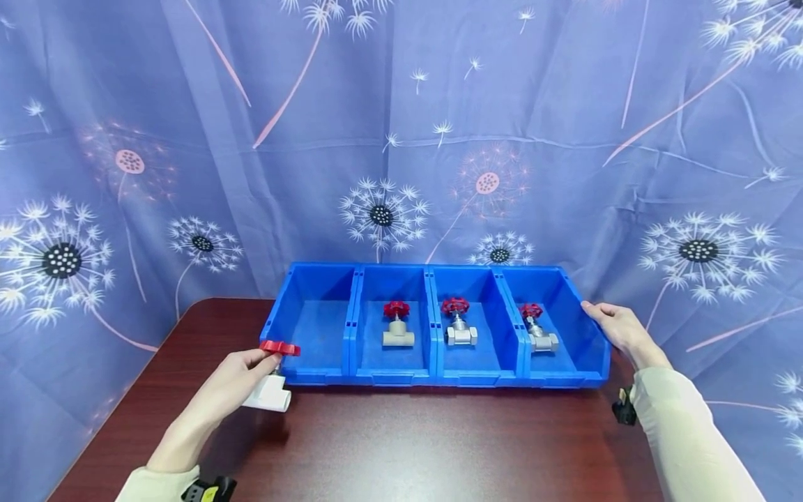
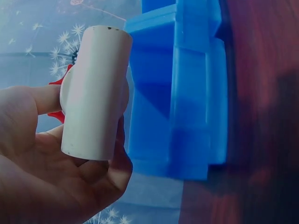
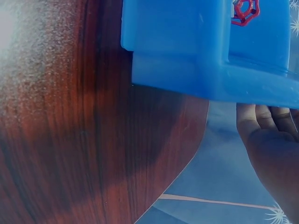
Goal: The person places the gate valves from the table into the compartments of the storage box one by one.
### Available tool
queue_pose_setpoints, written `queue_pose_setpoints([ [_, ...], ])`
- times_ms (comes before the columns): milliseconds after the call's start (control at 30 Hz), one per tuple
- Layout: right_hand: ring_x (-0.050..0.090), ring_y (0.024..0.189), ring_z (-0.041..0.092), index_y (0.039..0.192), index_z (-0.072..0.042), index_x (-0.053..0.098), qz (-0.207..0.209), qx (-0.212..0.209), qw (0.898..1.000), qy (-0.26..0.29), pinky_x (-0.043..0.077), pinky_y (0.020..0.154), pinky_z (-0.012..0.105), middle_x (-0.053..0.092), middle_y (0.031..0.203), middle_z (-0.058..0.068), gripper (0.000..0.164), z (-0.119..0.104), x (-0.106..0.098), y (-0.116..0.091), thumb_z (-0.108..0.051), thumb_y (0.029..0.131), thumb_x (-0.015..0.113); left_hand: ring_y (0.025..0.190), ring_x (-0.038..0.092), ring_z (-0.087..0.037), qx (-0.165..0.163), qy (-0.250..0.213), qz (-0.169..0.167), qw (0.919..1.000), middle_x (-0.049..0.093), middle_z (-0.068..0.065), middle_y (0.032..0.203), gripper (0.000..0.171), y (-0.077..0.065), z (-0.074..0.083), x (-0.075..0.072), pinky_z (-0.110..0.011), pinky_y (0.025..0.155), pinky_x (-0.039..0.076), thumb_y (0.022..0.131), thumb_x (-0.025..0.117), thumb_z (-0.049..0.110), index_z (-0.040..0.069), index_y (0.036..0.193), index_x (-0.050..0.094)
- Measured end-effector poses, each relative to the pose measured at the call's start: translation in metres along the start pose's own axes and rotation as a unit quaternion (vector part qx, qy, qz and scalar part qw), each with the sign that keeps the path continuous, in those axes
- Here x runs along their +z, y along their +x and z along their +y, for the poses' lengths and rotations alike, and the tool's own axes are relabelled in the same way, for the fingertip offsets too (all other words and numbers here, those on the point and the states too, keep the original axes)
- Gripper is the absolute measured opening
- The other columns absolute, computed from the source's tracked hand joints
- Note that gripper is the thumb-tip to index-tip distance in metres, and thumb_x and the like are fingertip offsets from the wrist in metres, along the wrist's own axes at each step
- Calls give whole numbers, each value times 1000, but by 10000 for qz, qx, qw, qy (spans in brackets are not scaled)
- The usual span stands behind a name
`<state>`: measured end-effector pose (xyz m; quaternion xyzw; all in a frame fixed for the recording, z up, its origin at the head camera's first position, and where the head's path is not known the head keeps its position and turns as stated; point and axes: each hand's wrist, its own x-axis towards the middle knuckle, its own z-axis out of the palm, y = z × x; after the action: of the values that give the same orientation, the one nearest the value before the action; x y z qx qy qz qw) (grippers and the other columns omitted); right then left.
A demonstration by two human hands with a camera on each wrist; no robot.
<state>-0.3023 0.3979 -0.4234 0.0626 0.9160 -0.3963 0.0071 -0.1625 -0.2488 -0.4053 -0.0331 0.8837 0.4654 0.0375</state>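
My left hand (image 1: 241, 376) holds a white plastic valve (image 1: 270, 394) by its red handwheel (image 1: 280, 348), just outside the front left corner of the blue bins (image 1: 392, 380). In the left wrist view the valve's tubular body (image 2: 96, 93) faces the camera, with fingers and thumb about the handwheel side. At the far right end, my right hand (image 1: 621, 331) grips the side wall of the bins at the rim. The right wrist view shows its fingers (image 3: 247, 116) against the outside of that wall, fingertips hidden behind it.
The blue bins stand joined in a row. A beige valve (image 1: 398, 335), a metal valve (image 1: 461, 333) and another metal valve (image 1: 542, 339) lie in separate compartments; the leftmost shows a bare floor. Brown wood-grain table (image 1: 439, 446) below, dandelion-print curtain (image 1: 439, 90) behind.
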Motion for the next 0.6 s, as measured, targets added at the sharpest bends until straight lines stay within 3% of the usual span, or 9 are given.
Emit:
queue_pose_setpoints([
  [133,50,95,34,88,-4,64,-20,30,10000,-33,38,76,40,59,93,11,66,0,0,1,-65,95,42,61,48,-18,19,-92,-37,9999,49,-1,65,37,8,7,5,-27,51,36,100,56,35,0,101,68],
  [300,51,99,37,91,-2,63,-3,46,10000,-24,39,79,44,60,98,15,66,0,1,-1,-64,96,42,57,41,-17,163,-63,-52,9998,40,-1,61,32,18,16,9,-27,49,32,100,56,33,4,94,67],
  [367,50,101,39,94,0,64,29,19,10000,24,39,81,46,60,103,19,67,0,1,-1,-63,96,42,56,36,-16,235,-58,-28,9997,37,0,61,32,22,20,10,-27,48,29,100,56,34,5,95,68],
  [600,50,101,38,96,1,65,113,-90,9999,-21,39,81,44,60,107,21,68,-3,1,-1,-62,96,43,64,42,-17,179,-328,-26,9993,43,-1,66,37,39,26,16,-27,53,32,100,55,34,0,107,67],
])
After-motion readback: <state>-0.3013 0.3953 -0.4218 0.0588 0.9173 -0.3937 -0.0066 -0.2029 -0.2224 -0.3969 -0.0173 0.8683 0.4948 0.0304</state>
